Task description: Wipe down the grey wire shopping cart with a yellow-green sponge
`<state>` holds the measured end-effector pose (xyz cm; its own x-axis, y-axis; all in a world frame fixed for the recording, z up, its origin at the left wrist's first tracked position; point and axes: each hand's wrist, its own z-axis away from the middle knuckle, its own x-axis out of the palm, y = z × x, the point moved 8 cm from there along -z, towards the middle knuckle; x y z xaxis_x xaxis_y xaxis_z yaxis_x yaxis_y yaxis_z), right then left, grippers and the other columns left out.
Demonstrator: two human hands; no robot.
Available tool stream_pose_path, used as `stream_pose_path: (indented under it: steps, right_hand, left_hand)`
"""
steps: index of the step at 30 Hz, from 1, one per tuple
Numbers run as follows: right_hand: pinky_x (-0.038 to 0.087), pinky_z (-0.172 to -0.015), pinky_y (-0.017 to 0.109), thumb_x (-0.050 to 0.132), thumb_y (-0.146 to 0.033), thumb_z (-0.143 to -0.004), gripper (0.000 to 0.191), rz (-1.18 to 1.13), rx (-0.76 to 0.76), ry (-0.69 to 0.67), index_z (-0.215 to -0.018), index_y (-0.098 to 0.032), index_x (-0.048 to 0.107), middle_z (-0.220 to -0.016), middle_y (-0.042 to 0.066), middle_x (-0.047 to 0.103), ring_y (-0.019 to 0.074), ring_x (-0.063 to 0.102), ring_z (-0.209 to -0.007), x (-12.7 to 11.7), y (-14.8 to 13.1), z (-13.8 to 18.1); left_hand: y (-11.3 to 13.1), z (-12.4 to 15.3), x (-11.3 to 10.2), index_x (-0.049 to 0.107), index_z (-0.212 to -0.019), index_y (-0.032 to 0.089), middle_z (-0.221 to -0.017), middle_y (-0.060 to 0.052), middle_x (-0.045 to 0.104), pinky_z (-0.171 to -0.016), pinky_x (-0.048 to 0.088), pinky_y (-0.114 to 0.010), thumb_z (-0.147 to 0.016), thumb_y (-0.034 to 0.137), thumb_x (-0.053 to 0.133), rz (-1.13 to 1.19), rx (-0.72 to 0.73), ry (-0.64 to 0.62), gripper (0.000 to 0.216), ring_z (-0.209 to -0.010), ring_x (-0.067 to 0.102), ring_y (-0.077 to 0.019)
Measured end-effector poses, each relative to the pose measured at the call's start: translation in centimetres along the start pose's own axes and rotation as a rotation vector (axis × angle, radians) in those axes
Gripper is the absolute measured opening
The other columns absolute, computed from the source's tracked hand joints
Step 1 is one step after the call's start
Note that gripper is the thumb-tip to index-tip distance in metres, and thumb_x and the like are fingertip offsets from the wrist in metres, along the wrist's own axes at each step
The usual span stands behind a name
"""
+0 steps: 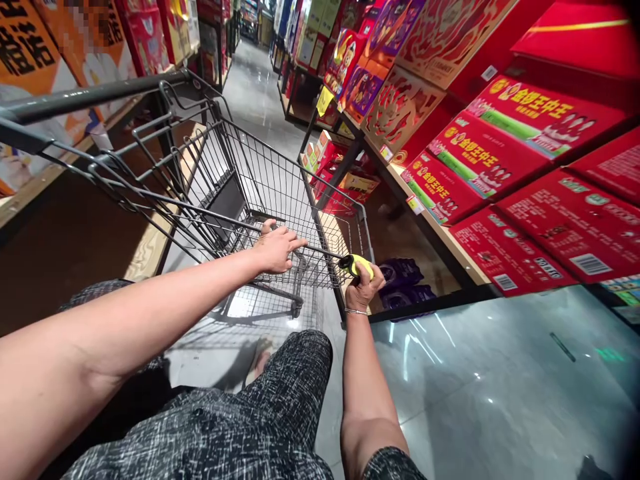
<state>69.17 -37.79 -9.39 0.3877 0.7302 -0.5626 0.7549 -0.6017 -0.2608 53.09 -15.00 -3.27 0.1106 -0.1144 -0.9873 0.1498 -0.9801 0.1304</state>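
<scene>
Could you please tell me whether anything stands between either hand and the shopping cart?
Nothing visible does: the left hand is on a bar of the shopping cart, the right hand on its yellow end.

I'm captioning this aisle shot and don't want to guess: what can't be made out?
- Head view: part of the yellow piece, covered by the right hand.
- Head view: the stretch of dark bar under the left hand, hidden by that hand.
- Head view: the outer end of the thick cart bar, cut off by the left edge.
- Head view: fine print on the red boxes, too small.
</scene>
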Motion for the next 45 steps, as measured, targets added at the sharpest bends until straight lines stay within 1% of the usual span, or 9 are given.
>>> stream_pose_path:
  steps: [2, 6, 9, 14, 19, 26, 35, 41, 45]
  right_hand:
    - [0.039, -0.103, 0.048, 0.048, -0.009, -0.08, 0.033, 0.018, 0.099, -0.038, -0.104, -0.02, 0.067, -0.122, 0.012, 0.047, 0.0258, 0.045, -0.118, 1.2, 1.0, 1.5]
    - [0.043, -0.096, 0.045, 0.043, 0.0, -0.066, 0.04, -0.016, 0.262, -0.318, -0.094, -0.018, 0.066, -0.106, 0.009, 0.052, 0.0237, 0.051, -0.106, 4.8, 1.9, 7.0]
    - [0.046, -0.093, 0.039, 0.042, 0.0, -0.063, 0.042, -0.056, 0.254, -0.392, -0.091, -0.02, 0.066, -0.103, 0.006, 0.054, 0.0217, 0.053, -0.103, 4.3, 0.9, 8.1]
    - [0.036, -0.106, 0.044, 0.047, -0.006, -0.078, 0.043, 0.019, 0.141, -0.136, -0.115, -0.022, 0.064, -0.132, 0.013, 0.044, 0.0272, 0.041, -0.126, -1.7, -1.2, 0.4]
    - [0.042, -0.095, 0.035, 0.049, -0.001, -0.075, 0.063, 0.132, -0.039, -0.536, -0.131, -0.028, 0.056, -0.135, 0.008, 0.05, 0.0246, 0.047, -0.115, -0.1, -2.0, -6.2]
    - [0.039, -0.072, 0.026, 0.057, -0.006, -0.076, 0.046, 0.313, 0.015, -0.832, -0.117, -0.027, 0.062, -0.106, 0.006, 0.06, 0.0197, 0.055, -0.091, 2.1, 0.9, -8.8]
    - [0.041, -0.077, 0.027, 0.061, -0.01, -0.077, 0.045, 0.312, -0.003, -0.779, -0.12, -0.024, 0.06, -0.105, 0.008, 0.058, 0.0204, 0.054, -0.092, 2.8, -2.2, -8.5]
    - [0.045, -0.082, 0.031, 0.062, -0.016, -0.081, 0.047, 0.262, 0.039, -0.737, -0.127, -0.025, 0.057, -0.11, 0.009, 0.055, 0.0215, 0.053, -0.095, 3.2, -6.5, -7.4]
    - [0.046, -0.085, 0.032, 0.061, -0.017, -0.082, 0.048, 0.187, 0.028, -0.691, -0.129, -0.025, 0.056, -0.114, 0.01, 0.055, 0.0231, 0.051, -0.1, 3.4, -9.4, -6.5]
  left_hand:
    - [0.4, 0.0, -0.1, 0.052, -0.14, 0.028, -0.119, -0.007, 0.063, -0.11, 0.01, -0.055, -0.082, 0.034, 0.06, -0.002, 0.003, -0.003, 0.059, -0.115, 0.048, -0.0299]
    - [0.9, 0.1, -0.3, 0.052, -0.14, 0.026, -0.119, -0.007, 0.063, -0.111, 0.012, -0.054, -0.081, 0.035, 0.061, -0.017, 0.002, 0.005, 0.059, -0.114, 0.049, -0.0297]
    - [1.0, 0.1, -0.2, 0.053, -0.139, 0.027, -0.116, -0.007, 0.064, -0.11, 0.014, -0.053, -0.081, 0.035, 0.061, -0.024, 0.008, 0.023, 0.059, -0.112, 0.049, -0.03]
    - [1.1, -0.2, 0.1, 0.053, -0.139, 0.026, -0.115, -0.006, 0.063, -0.11, 0.014, -0.054, -0.081, 0.035, 0.06, -0.031, 0.014, 0.037, 0.059, -0.109, 0.05, -0.0296]
    - [1.4, -0.6, 0.2, 0.054, -0.139, 0.025, -0.114, -0.007, 0.063, -0.11, 0.013, -0.055, -0.082, 0.034, 0.059, -0.007, 0.008, 0.022, 0.058, -0.109, 0.05, -0.0296]
    - [1.4, -1.3, 0.5, 0.053, -0.138, 0.027, -0.115, -0.007, 0.063, -0.112, 0.01, -0.053, -0.081, 0.032, 0.059, 0.041, 0.051, 0.067, 0.058, -0.113, 0.049, -0.0297]
    - [-3.5, -3.0, 0.2, 0.054, -0.137, 0.036, -0.123, -0.004, 0.062, -0.112, 0.013, -0.054, -0.079, 0.031, 0.064, 0.006, 0.032, 0.007, 0.059, -0.121, 0.046, -0.0298]
    - [-8.4, -3.6, 0.9, 0.048, -0.143, 0.037, -0.158, -0.005, 0.034, -0.113, -0.006, -0.067, -0.076, 0.026, 0.068, -0.01, -0.146, 0.0, 0.071, -0.149, 0.008, -0.0405]
    - [-8.8, -3.3, 0.6, 0.043, -0.148, 0.032, -0.161, -0.008, 0.029, -0.112, -0.011, -0.069, -0.077, 0.026, 0.068, 0.006, -0.202, -0.009, 0.076, -0.15, 0.005, -0.0404]
